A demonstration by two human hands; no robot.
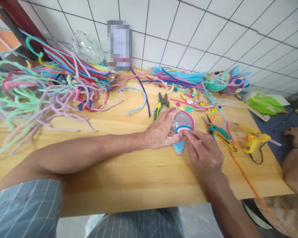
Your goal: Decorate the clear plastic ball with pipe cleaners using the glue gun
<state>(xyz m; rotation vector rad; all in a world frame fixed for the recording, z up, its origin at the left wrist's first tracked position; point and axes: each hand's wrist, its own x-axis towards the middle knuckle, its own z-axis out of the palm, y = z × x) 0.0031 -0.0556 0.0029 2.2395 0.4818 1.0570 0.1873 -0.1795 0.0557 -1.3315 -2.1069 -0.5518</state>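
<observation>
A clear glittery ball [181,122] ringed with pink, blue and orange pipe cleaner rests on the wooden table [129,172]. My left hand [161,130] cups its left side, fingers curled round it. My right hand [203,152] is closed in a pinch on the orange pipe cleaner [184,133] at the ball's lower front edge. A light blue fuzzy cone [180,146] pokes out below the ball, between my two hands.
Heaps of pipe cleaners [39,89] cover the table's left and back. Green-handled pliers [160,105], teal scissors [217,129] and a yellow glue gun [253,138] lie near the ball. A long orange pipe cleaner [250,185] trails off the right edge. Another person's hand [296,137] is at the right.
</observation>
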